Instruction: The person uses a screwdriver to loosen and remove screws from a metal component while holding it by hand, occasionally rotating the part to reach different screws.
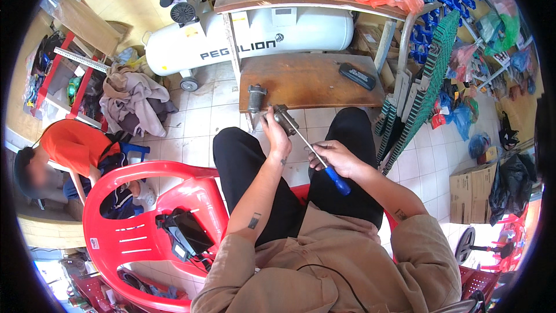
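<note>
My left hand (pixel 275 133) is closed round a grey metal cylindrical part (pixel 285 117), held above the near edge of the low wooden shelf. In my right hand (pixel 336 157) is a long-shafted screwdriver with a blue handle (pixel 337 182). The fingers grip it near where shaft and handle meet. Its shaft slants up to the left, and the tip end reaches the metal part; exact contact is too small to tell. A second grey metal cylinder (pixel 256 98) stands on the shelf's left side, apart from my hands.
The wooden shelf (pixel 313 75) carries a black case (pixel 357 75). Behind stands a white air tank (pixel 191 46). Folded green-mesh frames (pixel 425 87) lean at right. A red plastic chair (pixel 145 171) at left holds a black device (pixel 191 232). Beyond it, a person in orange (pixel 75 145) bends down.
</note>
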`<state>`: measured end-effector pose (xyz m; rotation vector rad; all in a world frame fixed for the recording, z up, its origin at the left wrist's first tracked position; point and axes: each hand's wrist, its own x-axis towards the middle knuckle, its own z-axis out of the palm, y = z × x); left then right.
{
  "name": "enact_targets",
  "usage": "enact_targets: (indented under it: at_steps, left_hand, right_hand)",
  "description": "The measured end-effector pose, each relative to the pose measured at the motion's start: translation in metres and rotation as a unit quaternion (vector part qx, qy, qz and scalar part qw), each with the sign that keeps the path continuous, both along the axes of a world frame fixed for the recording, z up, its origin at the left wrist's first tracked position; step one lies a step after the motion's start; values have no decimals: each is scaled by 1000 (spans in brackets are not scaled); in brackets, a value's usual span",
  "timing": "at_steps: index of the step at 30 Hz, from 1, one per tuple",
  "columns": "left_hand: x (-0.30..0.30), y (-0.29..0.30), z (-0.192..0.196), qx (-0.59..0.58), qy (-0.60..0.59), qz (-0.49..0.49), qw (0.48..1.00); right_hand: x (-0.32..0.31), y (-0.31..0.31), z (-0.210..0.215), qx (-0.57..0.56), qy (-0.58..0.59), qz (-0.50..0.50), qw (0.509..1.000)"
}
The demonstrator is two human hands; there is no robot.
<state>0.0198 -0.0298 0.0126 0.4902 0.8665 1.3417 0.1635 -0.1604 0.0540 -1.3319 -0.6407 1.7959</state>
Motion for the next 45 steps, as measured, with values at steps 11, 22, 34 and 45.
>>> enact_targets:
  at_steps: [11, 22, 34, 45]
  left_hand:
    - [5, 3, -16, -19, 25, 19, 999]
    - [6, -4, -8, -30, 14, 19, 999]
    - [5, -2, -7, -21, 22, 59, 998]
    - [6, -3, -11, -35, 14, 51, 998]
  right_hand:
    - [12, 2, -1, 39, -91, -24, 995]
    - [20, 3, 10, 168, -233, 59, 956]
    - [24, 7, 26, 94, -171, 36, 980]
    - [31, 6, 20, 170, -303, 14, 937]
